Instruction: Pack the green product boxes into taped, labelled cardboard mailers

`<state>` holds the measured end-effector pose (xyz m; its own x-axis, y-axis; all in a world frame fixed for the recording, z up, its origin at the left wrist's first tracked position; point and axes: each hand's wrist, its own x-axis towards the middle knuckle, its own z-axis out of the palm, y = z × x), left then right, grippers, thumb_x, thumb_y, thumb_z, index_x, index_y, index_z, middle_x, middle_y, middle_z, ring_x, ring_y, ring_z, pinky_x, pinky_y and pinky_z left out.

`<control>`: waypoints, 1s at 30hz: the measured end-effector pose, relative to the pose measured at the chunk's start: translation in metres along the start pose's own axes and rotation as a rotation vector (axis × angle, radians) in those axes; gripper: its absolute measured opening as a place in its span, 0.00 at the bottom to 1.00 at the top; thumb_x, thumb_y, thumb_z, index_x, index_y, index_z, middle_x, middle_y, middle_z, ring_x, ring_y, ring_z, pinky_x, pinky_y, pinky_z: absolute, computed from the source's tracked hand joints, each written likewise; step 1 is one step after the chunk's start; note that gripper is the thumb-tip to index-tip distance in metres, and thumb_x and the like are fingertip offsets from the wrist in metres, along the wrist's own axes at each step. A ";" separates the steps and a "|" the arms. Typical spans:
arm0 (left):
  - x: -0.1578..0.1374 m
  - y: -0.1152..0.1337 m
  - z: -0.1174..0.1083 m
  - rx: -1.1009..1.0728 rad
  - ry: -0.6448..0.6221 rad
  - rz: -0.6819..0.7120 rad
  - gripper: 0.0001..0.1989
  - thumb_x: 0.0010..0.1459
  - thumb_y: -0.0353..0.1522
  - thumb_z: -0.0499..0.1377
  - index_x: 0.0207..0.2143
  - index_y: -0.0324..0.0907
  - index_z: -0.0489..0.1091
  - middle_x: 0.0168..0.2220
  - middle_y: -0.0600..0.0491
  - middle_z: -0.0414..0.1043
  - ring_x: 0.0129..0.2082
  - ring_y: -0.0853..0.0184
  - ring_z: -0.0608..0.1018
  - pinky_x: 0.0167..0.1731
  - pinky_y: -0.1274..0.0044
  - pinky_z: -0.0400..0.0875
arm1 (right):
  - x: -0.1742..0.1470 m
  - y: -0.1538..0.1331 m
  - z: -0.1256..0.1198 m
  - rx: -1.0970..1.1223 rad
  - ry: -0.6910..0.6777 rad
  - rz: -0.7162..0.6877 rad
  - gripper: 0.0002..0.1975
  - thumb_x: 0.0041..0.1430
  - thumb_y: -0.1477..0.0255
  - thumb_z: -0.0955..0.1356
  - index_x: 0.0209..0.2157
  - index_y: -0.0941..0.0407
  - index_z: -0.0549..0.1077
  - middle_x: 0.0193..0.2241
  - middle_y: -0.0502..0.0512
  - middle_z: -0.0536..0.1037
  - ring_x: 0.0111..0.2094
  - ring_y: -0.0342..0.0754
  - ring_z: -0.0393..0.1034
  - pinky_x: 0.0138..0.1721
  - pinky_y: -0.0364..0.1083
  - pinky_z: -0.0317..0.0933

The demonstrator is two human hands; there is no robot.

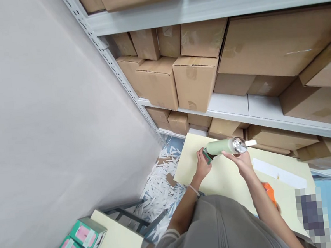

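"Head view: what stands around, from left to right?"

"A plain whitish wall (48,92), then green cardboard boxes with pink panels (84,236) by a small cream tabletop (120,237). Next, a floor strewn with white paper strips (160,189). Beyond stands a pale grey metal shelving unit (119,73), loaded with plain brown cardboard boxes (157,84); it closes off the far side of a cream rectangular table (214,179)."

"And further right?"

"A bright orange item (269,194), partly hidden by the right forearm, and a long flat white strip (278,173), both on the table. A pixelated patch covers something at the lower right."

"Where is the pale green cylindrical bottle with the shiny silver end (219,147)?"

"Above the table, between the left hand (203,166) and the right hand (241,160), silver end to the right. Its left end meets a small dark green box (207,156); I can't tell how far inside it sits."

"How are the hands posed?"

"The left grips the green box, a white band (194,190) at its wrist. The right is clasped round the bottle near the silver end, thumb along the near side, other fingers mostly hidden. Both forearms reach forward past a grey garment (225,227)."
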<state>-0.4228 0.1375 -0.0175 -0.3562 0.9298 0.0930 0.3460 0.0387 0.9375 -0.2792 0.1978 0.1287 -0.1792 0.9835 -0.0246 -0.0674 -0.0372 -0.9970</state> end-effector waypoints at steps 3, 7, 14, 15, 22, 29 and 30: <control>-0.014 -0.007 0.008 -0.022 -0.040 -0.014 0.48 0.42 0.16 0.60 0.63 0.42 0.44 0.59 0.38 0.52 0.63 0.51 0.60 0.62 0.59 0.56 | -0.002 0.025 -0.006 -0.179 0.017 -0.008 0.33 0.30 0.65 0.80 0.42 0.57 0.74 0.43 0.58 0.79 0.45 0.56 0.72 0.54 0.58 0.61; -0.027 -0.019 0.013 -0.021 -0.103 0.044 0.43 0.42 0.16 0.58 0.61 0.41 0.48 0.58 0.39 0.51 0.61 0.54 0.62 0.61 0.62 0.59 | -0.008 0.049 -0.013 -0.325 -0.025 -0.031 0.30 0.31 0.61 0.79 0.38 0.57 0.73 0.37 0.57 0.80 0.40 0.55 0.74 0.48 0.57 0.65; -0.034 -0.023 0.016 -0.034 -0.081 0.042 0.42 0.42 0.17 0.58 0.61 0.40 0.49 0.57 0.39 0.52 0.61 0.53 0.60 0.61 0.60 0.59 | -0.013 0.065 -0.010 -0.459 -0.152 -0.079 0.28 0.39 0.57 0.75 0.41 0.58 0.71 0.38 0.59 0.80 0.38 0.54 0.74 0.41 0.52 0.68; -0.034 -0.021 0.016 -0.033 -0.084 0.041 0.43 0.43 0.17 0.58 0.61 0.40 0.48 0.58 0.39 0.51 0.61 0.53 0.60 0.61 0.59 0.58 | -0.013 0.067 -0.010 -0.474 -0.162 -0.088 0.28 0.40 0.57 0.75 0.41 0.58 0.71 0.38 0.59 0.80 0.38 0.55 0.74 0.41 0.52 0.68; -0.020 0.004 0.013 -0.020 -0.075 0.132 0.45 0.45 0.28 0.67 0.63 0.41 0.48 0.60 0.39 0.54 0.62 0.51 0.60 0.61 0.58 0.57 | -0.012 0.094 -0.010 -0.549 -0.206 -0.121 0.30 0.43 0.57 0.72 0.47 0.57 0.70 0.42 0.60 0.79 0.44 0.57 0.73 0.47 0.54 0.66; -0.019 -0.002 0.008 0.049 -0.136 0.039 0.35 0.43 0.28 0.68 0.55 0.41 0.60 0.51 0.45 0.65 0.55 0.52 0.68 0.57 0.60 0.63 | -0.006 0.128 -0.013 -0.673 -0.225 -0.092 0.34 0.36 0.53 0.74 0.45 0.55 0.74 0.50 0.61 0.72 0.53 0.61 0.66 0.56 0.57 0.60; -0.019 -0.004 0.008 0.035 -0.138 0.037 0.35 0.43 0.29 0.68 0.54 0.40 0.60 0.51 0.45 0.65 0.54 0.53 0.68 0.56 0.61 0.63 | -0.006 0.131 -0.013 -0.666 -0.249 -0.063 0.34 0.36 0.52 0.74 0.45 0.55 0.75 0.50 0.61 0.72 0.54 0.62 0.65 0.56 0.57 0.59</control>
<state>-0.4107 0.1221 -0.0261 -0.2212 0.9721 0.0777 0.3877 0.0145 0.9217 -0.2737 0.1894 -0.0032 -0.4187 0.9077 -0.0269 0.5145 0.2127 -0.8307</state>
